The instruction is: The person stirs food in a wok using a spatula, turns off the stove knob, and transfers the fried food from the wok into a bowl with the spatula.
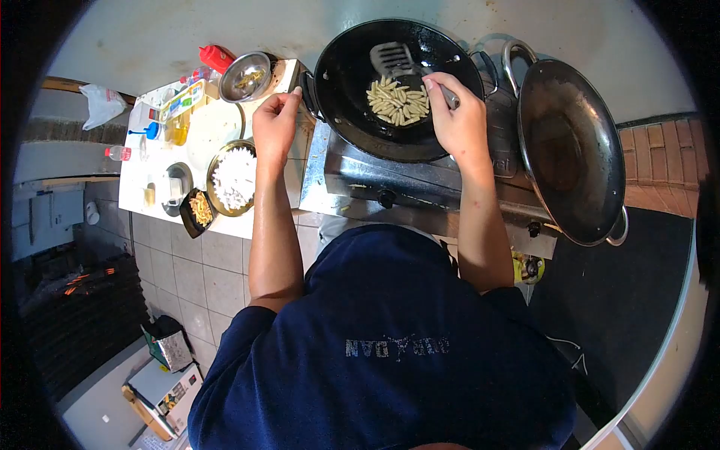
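Observation:
A black wok (345, 135) sits on the metal gas stove (360, 180), with a pile of pale yellow-green, short, finger-shaped food pieces (397, 102) in it. My right hand (459, 124) is closed around the handle of a slotted spatula (392, 58), whose dark head rests over the upper part of the wok, above the pile. Beside the wok's left handle (309, 96) is my left hand (275, 124), fingers curled in and thumb tip close to that handle. Whether it touches the handle or pinches something small, I cannot make out.
A second large pan (574, 150) stands tilted at the right. On the left counter are a steel bowl (246, 77), a bowl of white chopped food (234, 178), a dark dish of orange-brown pieces (199, 210), a red squeeze bottle (216, 58) and an oil container (178, 127).

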The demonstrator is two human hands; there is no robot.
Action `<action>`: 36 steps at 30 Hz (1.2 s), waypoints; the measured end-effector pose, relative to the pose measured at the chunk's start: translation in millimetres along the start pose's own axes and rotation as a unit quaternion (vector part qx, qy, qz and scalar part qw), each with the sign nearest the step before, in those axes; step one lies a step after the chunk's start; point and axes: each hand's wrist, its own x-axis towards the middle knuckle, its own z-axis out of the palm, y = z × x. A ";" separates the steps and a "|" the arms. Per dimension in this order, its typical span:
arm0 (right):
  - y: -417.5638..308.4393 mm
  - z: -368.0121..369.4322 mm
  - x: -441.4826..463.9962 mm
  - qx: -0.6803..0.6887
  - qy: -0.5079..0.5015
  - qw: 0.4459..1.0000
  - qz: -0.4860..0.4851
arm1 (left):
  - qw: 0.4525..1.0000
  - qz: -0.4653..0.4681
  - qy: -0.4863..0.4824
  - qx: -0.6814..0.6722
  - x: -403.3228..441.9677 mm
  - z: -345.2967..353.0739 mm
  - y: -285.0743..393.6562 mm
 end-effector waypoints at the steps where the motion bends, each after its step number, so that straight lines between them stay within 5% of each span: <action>1: -2.1 -1.3 -1.0 0.009 -0.020 1.000 0.011 | 1.000 -0.001 -0.002 0.003 0.4 -0.4 0.2; 10: -10.2 -30.7 -11.5 0.034 -0.056 0.990 0.125 | 0.999 0.017 0.029 -0.017 0.8 -5.1 -7.9; 25: 14.2 -45.8 -26.5 -0.025 0.080 0.996 0.006 | 1.000 0.012 0.022 -0.015 1.2 1.8 -1.6; 33: 4.8 -39.9 -26.2 0.015 0.012 0.998 0.059 | 0.999 0.023 0.030 -0.023 3.7 1.7 -0.7; 36: -1.3 -44.0 -27.0 -0.008 0.003 1.000 -0.006 | 0.999 0.017 0.034 -0.027 2.8 -0.4 1.5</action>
